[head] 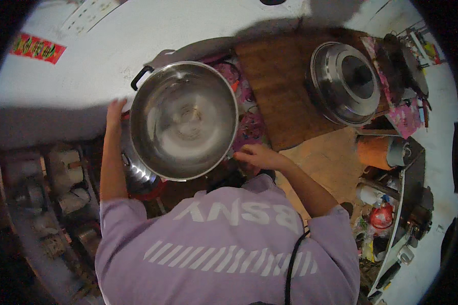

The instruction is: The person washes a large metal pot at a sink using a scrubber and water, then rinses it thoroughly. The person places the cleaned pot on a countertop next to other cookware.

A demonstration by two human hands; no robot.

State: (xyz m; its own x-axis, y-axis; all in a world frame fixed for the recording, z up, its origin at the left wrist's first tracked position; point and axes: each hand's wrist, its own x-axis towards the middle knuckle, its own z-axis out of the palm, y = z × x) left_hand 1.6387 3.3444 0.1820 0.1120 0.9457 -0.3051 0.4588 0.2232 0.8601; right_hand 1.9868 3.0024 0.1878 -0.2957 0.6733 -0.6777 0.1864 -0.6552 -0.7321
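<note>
A wide stainless steel pan (185, 122) lies before me, its shiny inside facing up. One black side handle (140, 77) sticks out at its far left. My right hand (261, 156) is at the pan's near right rim, fingers pointing towards it. Whether the fingers grip anything there cannot be made out. To the left of the pan, my left hand (116, 110) is raised with its fingers extended, apart from the rim and with nothing seen in it. Partly hidden under the pan is a shiny round metal or glass piece (139, 171) with a red edge.
A steel pot with a lid (345, 84) stands on the brown wooden board (274, 87) at the right. Pink patterned covering (252, 126) shows beside the pan. Shelves hold an orange container (374, 151) and a red item (381, 215). A white wall (137, 30) rises behind.
</note>
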